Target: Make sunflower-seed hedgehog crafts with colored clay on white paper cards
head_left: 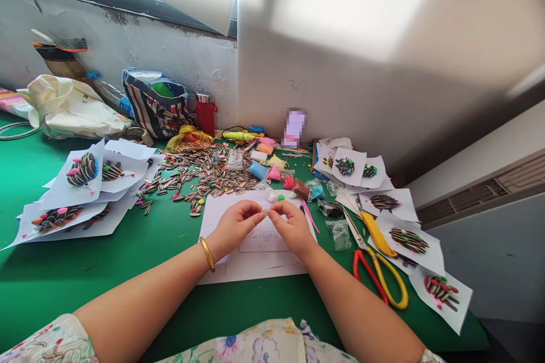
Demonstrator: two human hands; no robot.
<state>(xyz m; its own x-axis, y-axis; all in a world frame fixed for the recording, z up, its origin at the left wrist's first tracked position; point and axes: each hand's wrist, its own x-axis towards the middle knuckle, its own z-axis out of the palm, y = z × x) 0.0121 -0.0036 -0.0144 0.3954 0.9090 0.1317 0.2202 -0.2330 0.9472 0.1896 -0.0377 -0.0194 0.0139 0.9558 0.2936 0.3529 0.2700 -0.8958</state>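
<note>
My left hand (pixel 237 226) and my right hand (pixel 293 228) meet over the white paper (pixel 213 258). Between their thumbs and fingertips they pinch a small whitish lump (pixel 265 211), which looks like soft clay. Below the fingers lies a smaller sheet with a line drawing (pixel 266 232) of an animal, partly hidden by the hands. Just beyond the fingertips sit a white clay lump (pixel 271 195) and a small green clay piece (pixel 281 197). A pink tool (pixel 310 218) rests right of my right hand.
Loose sunflower seeds (pixel 217 173) spread behind the paper, beside several bags of coloured clay (pixel 258 170). Scissors (pixel 374 269) and a yellow utility knife (pixel 377 233) lie at the right. Seed-decorated cards are stacked left (pixel 80 195) and right (pixel 411 241). A red bottle (pixel 205 116) stands at the back.
</note>
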